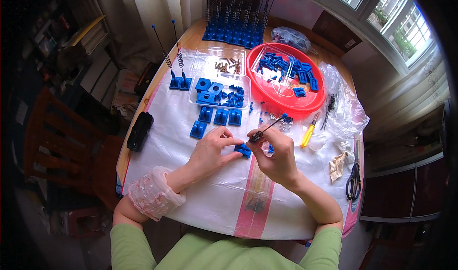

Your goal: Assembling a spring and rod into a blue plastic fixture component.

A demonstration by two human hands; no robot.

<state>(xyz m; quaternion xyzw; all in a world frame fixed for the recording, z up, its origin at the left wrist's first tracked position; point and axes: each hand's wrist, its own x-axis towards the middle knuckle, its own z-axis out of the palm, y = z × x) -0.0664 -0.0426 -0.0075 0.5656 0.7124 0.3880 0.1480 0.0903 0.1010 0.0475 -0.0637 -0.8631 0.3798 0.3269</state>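
Between the fingertips of my left hand (210,150) is a small blue plastic base (244,150), resting on the white cloth. My right hand (278,159) pinches a thin rod with a black coil spring (256,136) and a blue tip, held slanting just above that base. Whether spring and base touch is unclear. Past my left hand stand several blue bases with upright lugs (221,117). Tiny blue and clear pieces (285,122) lie scattered beyond my right hand, and a few more sit beside its fingers.
Clear boxes hold blue parts (205,97) and brass-coloured pins (228,66). A red basin (310,107) holds more blue parts. Spring rods on bases (180,83) stand far left; many more (234,36) stand behind. Rightward lie a yellow-handled screwdriver (308,135) and scissors (353,181); leftward, a black case (140,131).
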